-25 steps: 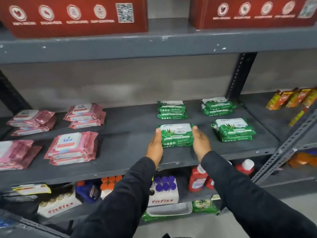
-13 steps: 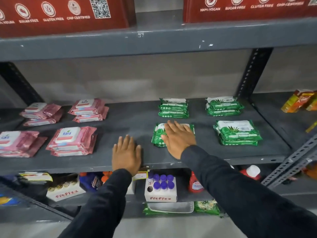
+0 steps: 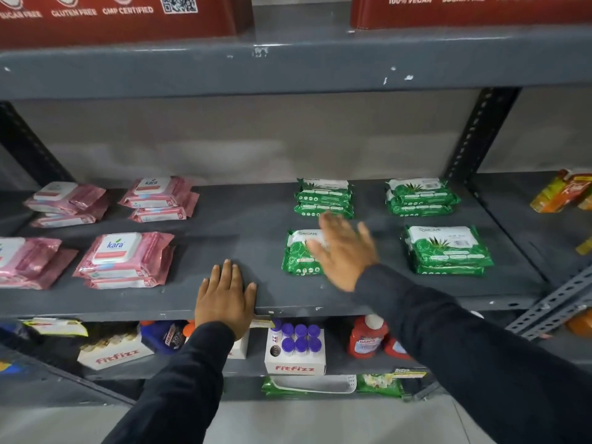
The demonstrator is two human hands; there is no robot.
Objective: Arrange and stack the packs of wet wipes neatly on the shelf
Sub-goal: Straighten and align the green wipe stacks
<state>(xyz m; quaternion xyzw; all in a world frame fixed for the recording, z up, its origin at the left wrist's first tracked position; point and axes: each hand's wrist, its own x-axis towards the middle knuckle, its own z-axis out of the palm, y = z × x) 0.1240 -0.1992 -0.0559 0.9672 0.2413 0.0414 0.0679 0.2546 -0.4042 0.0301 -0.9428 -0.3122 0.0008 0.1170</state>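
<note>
1. Head view: glossy green Origami wipes packs [image 3: 299, 253], soft rectangular pouches, lay stacked on the grey metal shelf [image 3: 250, 232], partly hidden by the right hand [image 3: 344, 251].
2. The right hand, blurred, was spread and empty; the left hand [image 3: 224, 299] lay flat at the shelf edge, holding nothing.
3. Pink Kara packs [image 3: 125, 257] lay to the left.

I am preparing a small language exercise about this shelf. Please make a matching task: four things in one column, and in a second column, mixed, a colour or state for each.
Things:
1. left hand
2. right hand
3. front kara stack
4. Fitfizz box

States:
a. pink packs, white lid on top
b. open and blurred, over a green pack
c. holds purple-capped tubes, one shelf lower
d. flat on the front edge of the shelf

Pairs: 1-d, 2-b, 3-a, 4-c
</note>
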